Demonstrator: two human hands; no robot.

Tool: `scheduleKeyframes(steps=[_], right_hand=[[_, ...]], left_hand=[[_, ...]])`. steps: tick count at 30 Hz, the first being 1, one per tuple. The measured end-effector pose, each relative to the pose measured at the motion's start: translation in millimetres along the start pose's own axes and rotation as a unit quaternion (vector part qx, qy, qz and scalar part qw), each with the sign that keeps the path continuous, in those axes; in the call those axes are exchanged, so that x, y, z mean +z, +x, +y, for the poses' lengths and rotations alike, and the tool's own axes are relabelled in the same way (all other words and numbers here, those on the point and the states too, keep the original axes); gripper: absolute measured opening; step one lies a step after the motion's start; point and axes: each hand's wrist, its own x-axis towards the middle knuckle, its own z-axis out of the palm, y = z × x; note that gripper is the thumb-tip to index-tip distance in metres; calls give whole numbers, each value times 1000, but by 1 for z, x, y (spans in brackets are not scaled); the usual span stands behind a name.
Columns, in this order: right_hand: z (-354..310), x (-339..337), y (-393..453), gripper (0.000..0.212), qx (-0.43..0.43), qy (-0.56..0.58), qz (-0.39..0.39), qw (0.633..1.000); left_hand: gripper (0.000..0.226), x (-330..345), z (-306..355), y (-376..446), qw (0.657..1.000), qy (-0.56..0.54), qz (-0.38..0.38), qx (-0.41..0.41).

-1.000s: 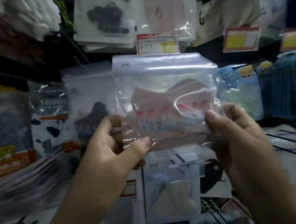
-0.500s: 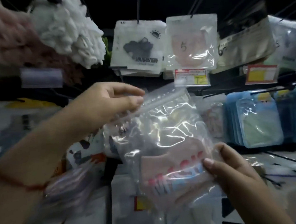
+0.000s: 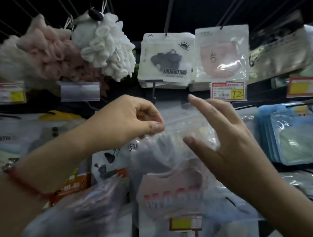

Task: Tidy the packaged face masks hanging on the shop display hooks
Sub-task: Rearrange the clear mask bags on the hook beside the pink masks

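Note:
A clear plastic pack (image 3: 174, 154) with a pink face mask (image 3: 172, 192) inside hangs in the middle of the display, blurred. My left hand (image 3: 132, 119) pinches the pack's top left edge between thumb and fingers. My right hand (image 3: 224, 139) is at the pack's top right with fingers spread and nearly straight, thumb against the plastic. A dark hook (image 3: 153, 93) juts out just above the pack's top edge. Above hang a white pack with a black mask (image 3: 165, 58) and a clear pack with a pink mask (image 3: 222, 54).
Pink (image 3: 53, 57) and white (image 3: 105, 46) bath sponges hang at upper left. Blue packs (image 3: 290, 134) fill the right side. Price tags (image 3: 227, 92) sit on the hook ends. More packs (image 3: 107, 169) hang left of and below the held one.
The view has tilted upward. My right hand has left the pack's lower right corner, risen to its top edge and opened. The pack went from slanted to hanging upright.

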Motion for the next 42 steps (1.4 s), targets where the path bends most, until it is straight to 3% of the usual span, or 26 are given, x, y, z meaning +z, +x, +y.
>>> scheduleKeyframes(steps=[5, 8, 12, 16, 18, 20, 23, 25, 29, 33, 38, 42], right_hand=[[0, 10, 40, 47, -31, -55, -17, 998], [0, 13, 48, 27, -83, -58, -17, 995], [1, 17, 48, 3, -131, -114, -15, 985], [8, 18, 44, 6, -130, -174, -29, 976], [10, 18, 43, 20, -152, -213, -33, 965], [13, 15, 42, 29, -176, -236, -28, 955], [16, 5, 41, 23, -178, -237, -13, 955], [14, 3, 41, 17, -168, -237, -16, 957], [3, 9, 43, 12, -209, -242, -26, 947], [2, 15, 46, 6, -235, -270, -48, 933], [9, 15, 52, 9, -235, -284, -79, 926], [10, 17, 55, 7, -228, -285, -90, 927]], left_hand=[[18, -8, -14, -7, 998, -58, 26, -9], [19, -9, -24, -11, 997, -64, 36, -10], [26, -21, -38, -14, 998, -63, -1, -4], [27, -32, -45, -16, 999, -23, -33, 13], [27, -35, -48, -16, 999, -21, -35, 27], [25, -38, -52, -15, 999, -15, -10, 36], [23, -36, -62, -14, 995, 35, 53, 76], [27, -30, -66, -14, 978, 119, 88, 148], [39, -16, -73, 1, 891, 292, 129, 323], [41, -12, -79, 22, 832, 351, 176, 392], [40, -14, -81, 41, 817, 362, 197, 404], [35, -12, -84, 57, 848, 322, 212, 364]])
